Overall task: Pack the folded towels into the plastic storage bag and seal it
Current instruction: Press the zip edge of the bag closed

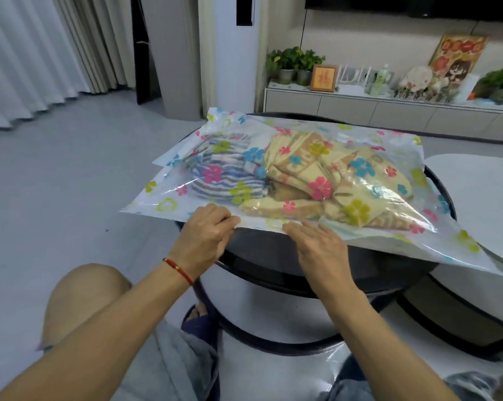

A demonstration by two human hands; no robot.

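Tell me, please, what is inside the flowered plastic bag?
Inside the bag: a blue striped towel and yellow patterned towels. The printed flowers and glare hide how many.

Hands (212,230) on towel-filled bag's (169,204) edge

The left hand (208,231) hides its own fingertips at the bag's (146,204) near edge. The bag's right corner leaves the picture. Shelf ornaments (418,85) far right are blurred.
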